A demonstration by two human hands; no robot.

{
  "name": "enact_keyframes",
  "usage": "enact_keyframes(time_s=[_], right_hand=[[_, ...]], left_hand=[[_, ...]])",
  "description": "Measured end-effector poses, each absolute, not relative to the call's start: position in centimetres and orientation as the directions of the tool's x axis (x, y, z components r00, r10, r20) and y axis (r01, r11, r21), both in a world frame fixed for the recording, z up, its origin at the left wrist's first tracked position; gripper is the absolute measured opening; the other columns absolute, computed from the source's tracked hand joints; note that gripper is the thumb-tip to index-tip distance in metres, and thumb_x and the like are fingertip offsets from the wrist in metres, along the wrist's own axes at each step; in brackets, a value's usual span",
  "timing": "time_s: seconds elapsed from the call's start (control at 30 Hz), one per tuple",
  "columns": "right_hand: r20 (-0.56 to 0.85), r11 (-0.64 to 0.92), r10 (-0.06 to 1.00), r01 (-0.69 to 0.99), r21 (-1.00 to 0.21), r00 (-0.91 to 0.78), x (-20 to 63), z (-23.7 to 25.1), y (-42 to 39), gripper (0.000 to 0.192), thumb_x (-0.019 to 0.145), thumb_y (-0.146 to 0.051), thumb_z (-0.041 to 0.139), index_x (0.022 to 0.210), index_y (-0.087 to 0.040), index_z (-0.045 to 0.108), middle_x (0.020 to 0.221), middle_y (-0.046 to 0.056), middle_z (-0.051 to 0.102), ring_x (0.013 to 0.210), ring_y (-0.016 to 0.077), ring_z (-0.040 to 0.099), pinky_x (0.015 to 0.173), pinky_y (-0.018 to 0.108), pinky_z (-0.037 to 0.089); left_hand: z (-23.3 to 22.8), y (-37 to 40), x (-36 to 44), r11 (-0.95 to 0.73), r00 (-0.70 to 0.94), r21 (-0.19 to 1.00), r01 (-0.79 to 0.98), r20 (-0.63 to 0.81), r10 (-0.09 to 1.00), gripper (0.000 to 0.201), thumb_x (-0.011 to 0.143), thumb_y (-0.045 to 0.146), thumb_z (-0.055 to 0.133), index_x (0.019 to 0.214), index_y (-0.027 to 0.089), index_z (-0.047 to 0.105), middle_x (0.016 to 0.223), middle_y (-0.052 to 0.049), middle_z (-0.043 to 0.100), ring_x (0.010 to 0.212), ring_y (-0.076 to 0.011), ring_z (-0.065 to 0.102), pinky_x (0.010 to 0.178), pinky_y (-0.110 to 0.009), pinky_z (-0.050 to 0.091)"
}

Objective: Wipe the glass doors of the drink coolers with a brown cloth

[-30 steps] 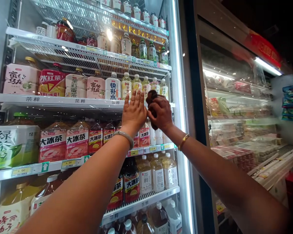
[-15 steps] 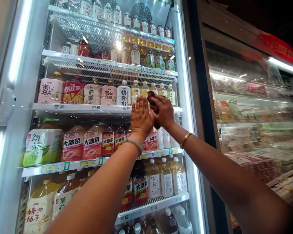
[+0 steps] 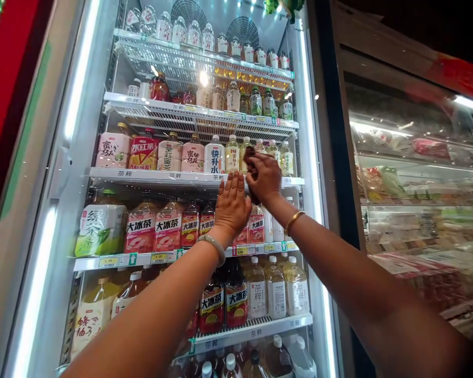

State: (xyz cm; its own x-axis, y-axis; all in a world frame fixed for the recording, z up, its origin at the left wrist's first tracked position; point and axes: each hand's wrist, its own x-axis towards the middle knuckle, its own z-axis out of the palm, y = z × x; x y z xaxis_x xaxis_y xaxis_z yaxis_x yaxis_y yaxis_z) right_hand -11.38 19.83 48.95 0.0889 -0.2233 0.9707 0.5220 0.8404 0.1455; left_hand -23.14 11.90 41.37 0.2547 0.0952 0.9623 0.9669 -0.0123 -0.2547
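Note:
My left hand (image 3: 232, 207), with a pale bangle at the wrist, lies flat against the glass door (image 3: 173, 186) of an upright drinks cooler, its fingers stretched upward. Just to its right, my right hand (image 3: 265, 176) is bent over a dark brown cloth (image 3: 249, 153) and presses it to the same glass. Only the cloth's edges show past the fingers. A gold bangle circles the right wrist. Behind the glass, bottled drinks such as a white-labelled bottle (image 3: 214, 156) and a yellow-labelled bottle (image 3: 232, 155) stand on the shelves.
Several shelves of tea bottles fill the cooler, with a shelf edge (image 3: 150, 175) behind the hands. On the left is the door's grey handle side (image 3: 61, 173). At right stands an open-looking chilled display (image 3: 418, 199) with packed food. Green decoration (image 3: 286, 6) hangs at the top.
The view has swung left, so the cooler appears farther right. My left hand sits slightly lower on the glass relative to the shelves; my right hand still presses the cloth.

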Motion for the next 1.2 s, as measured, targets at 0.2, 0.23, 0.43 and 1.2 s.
enact_keyframes(time_s=[0.2, 0.23, 0.43, 1.2], right_hand=[[0.822, 0.738, -0.442, 0.375, 0.561, -0.359, -10.1, 43.2, 19.4, 0.041, 0.091, -0.029, 0.067, 0.132, -0.033, 0.067, 0.144, 0.001, 0.066, 0.136, 0.0254, 0.053, 0.123, 0.05, 0.042], [0.801, 0.725, -0.454, 0.362, 0.586, -0.39, -9.2, 42.9, 20.1, 0.039, 0.092, -0.029, 0.066, 0.13, -0.035, 0.068, 0.142, -0.001, 0.067, 0.134, 0.025, 0.055, 0.122, 0.051, 0.043], [0.97, 0.828, -0.236, 0.533, 0.171, 0.055, -11.8, 46.7, 19.7, 0.04, 0.084, -0.023, 0.068, 0.123, -0.024, 0.073, 0.136, 0.01, 0.068, 0.128, 0.0334, 0.057, 0.115, 0.059, 0.048], [0.778, 0.726, -0.531, 0.294, 0.622, -0.337, -20.7, 42.9, 12.4, 0.032, 0.097, -0.03, 0.061, 0.128, -0.025, 0.069, 0.142, 0.002, 0.067, 0.133, 0.026, 0.053, 0.122, 0.047, 0.039]], left_hand=[[42.7, 8.3, -28.5, 0.065, 0.242, -0.249, 0.966, 0.965, 0.099, 0.072, 0.102, 0.038, 0.04, 0.166, 0.011, 0.022, 0.174, -0.015, 0.022, 0.164, -0.0271, 0.013, 0.136, -0.052, 0.01], [43.0, 7.6, -29.4, 0.08, 0.254, -0.264, 0.961, 0.961, 0.113, 0.073, 0.101, 0.038, 0.041, 0.167, 0.012, 0.021, 0.174, -0.014, 0.021, 0.164, -0.0265, 0.012, 0.136, -0.052, 0.009], [43.7, 5.7, -32.3, 0.134, 0.19, -0.206, 0.969, 0.974, 0.122, 0.075, 0.098, 0.032, 0.042, 0.167, 0.011, 0.02, 0.175, -0.014, 0.017, 0.165, -0.0261, 0.008, 0.136, -0.052, 0.002], [41.3, 2.7, -37.5, 0.25, 0.208, -0.244, 0.937, 0.965, 0.162, 0.075, 0.095, 0.028, 0.045, 0.163, -0.001, 0.027, 0.171, -0.022, 0.024, 0.163, -0.032, 0.017, 0.136, -0.055, 0.013]])
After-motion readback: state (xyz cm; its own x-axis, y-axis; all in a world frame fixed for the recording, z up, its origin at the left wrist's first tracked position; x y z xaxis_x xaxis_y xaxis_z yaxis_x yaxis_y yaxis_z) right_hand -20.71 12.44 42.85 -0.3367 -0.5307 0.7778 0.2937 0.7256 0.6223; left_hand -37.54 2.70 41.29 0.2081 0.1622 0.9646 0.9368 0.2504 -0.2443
